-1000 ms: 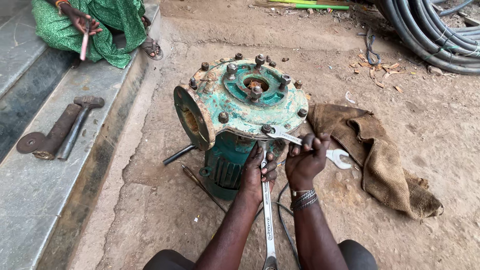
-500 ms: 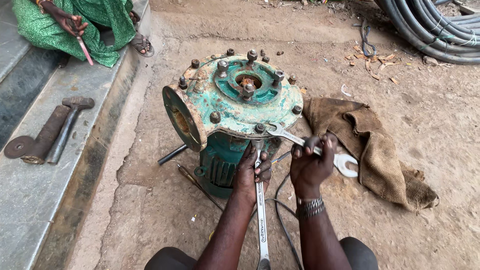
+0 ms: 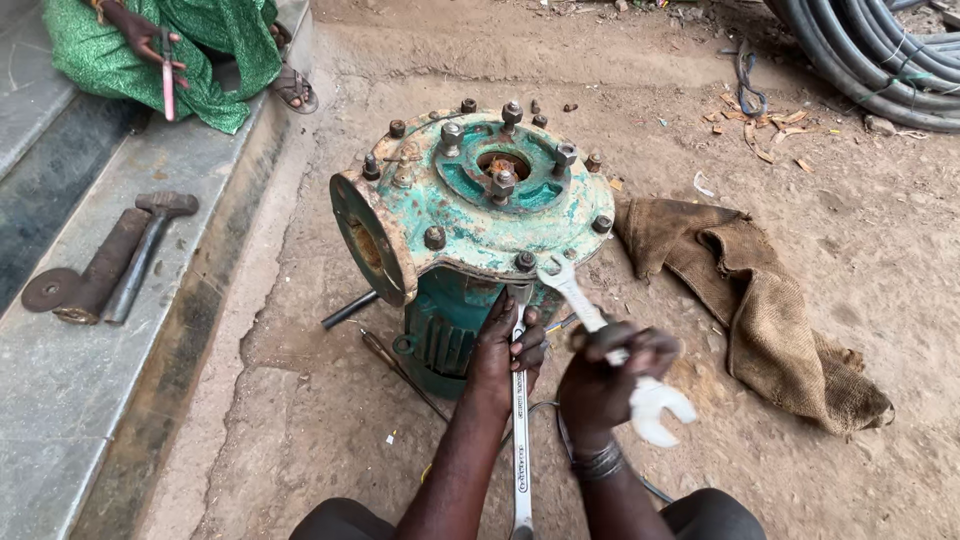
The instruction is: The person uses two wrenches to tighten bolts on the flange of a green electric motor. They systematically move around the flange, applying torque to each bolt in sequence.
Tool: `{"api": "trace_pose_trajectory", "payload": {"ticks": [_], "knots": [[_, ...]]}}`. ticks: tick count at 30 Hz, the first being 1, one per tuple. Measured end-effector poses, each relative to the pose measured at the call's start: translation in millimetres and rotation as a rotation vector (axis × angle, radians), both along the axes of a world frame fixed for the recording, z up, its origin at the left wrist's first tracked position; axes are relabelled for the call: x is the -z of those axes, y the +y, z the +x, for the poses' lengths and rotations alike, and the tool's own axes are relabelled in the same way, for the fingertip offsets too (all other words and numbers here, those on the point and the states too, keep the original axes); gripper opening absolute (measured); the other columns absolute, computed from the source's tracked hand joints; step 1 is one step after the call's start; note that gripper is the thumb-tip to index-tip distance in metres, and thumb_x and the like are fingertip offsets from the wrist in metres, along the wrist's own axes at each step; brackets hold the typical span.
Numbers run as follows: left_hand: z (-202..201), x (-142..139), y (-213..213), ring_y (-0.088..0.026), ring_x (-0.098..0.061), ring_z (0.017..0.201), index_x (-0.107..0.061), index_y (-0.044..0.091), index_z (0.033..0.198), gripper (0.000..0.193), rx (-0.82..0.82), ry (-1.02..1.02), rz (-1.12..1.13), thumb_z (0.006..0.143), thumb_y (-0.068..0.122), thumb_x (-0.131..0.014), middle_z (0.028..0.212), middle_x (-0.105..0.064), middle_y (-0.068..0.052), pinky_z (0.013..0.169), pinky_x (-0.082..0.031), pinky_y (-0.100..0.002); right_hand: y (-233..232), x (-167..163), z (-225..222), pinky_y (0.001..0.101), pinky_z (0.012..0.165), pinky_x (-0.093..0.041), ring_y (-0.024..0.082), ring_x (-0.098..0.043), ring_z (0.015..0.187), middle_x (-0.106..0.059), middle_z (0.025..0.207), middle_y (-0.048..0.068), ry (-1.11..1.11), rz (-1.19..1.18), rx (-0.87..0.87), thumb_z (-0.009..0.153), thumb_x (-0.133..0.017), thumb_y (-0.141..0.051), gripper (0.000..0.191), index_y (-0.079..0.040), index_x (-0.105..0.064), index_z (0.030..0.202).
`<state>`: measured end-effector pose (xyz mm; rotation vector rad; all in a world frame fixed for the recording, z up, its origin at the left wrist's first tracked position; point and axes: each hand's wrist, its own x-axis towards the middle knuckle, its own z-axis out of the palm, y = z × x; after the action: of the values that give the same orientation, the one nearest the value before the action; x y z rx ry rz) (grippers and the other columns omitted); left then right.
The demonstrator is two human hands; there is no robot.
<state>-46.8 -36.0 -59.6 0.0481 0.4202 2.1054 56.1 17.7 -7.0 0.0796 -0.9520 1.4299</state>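
Note:
A worn green pump housing (image 3: 470, 215) with a bolted round flange stands on the dirt in front of me. My left hand (image 3: 508, 345) grips a long silver spanner (image 3: 521, 440) that reaches up under the flange's front edge. My right hand (image 3: 612, 375) is closed around a second silver spanner (image 3: 605, 335), whose upper jaw sits at the front flange bolt (image 3: 525, 261) and whose lower open jaw sticks out below my fist. Several rusty bolts and nuts ring the flange top.
A brown burlap sack (image 3: 760, 300) lies to the right. On the stone step at left lie a hammer (image 3: 145, 250) and a rusty disc-ended tool (image 3: 85, 280); a person in green (image 3: 150, 45) sits there. Grey hoses (image 3: 880, 60) are coiled at top right. A dark rod (image 3: 350, 310) lies by the pump.
My right hand has swung its spanner handle down and toward me, so it now slants more steeply from the front bolt. My left hand keeps the long spanner in place.

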Motion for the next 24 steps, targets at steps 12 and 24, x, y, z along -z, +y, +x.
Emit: {"api": "trace_pose_trajectory", "payload": {"ticks": [12,24], "knots": [[13.1,-14.4,7.4,-0.004,-0.046,0.055,-0.057,0.018,0.132,0.027,-0.085,-0.069,0.048,0.106,0.020,-0.053,0.091,-0.061,-0.004,0.040,-0.033,-0.015,30.2,-24.1,-33.5,0.0314,0.050,-0.053,0.013,-0.056,0.058,-0.054,0.073,0.000,-0.042,-0.374,-0.343,0.113,-0.049,-0.038,0.024,-0.015,-0.047,0.106],[12.2,4.3,12.7,-0.005,-0.046,0.058,-0.054,0.019,0.135,0.031,-0.016,-0.139,0.271,0.105,0.018,-0.056,0.096,-0.061,-0.007,0.042,-0.034,-0.015,88.9,-5.4,-6.5,0.0300,0.055,-0.047,0.015,-0.050,0.056,-0.048,0.066,-0.002,-0.034,-0.330,-0.454,0.116,-0.039,-0.039,0.031,-0.015,-0.055,0.103]]}}
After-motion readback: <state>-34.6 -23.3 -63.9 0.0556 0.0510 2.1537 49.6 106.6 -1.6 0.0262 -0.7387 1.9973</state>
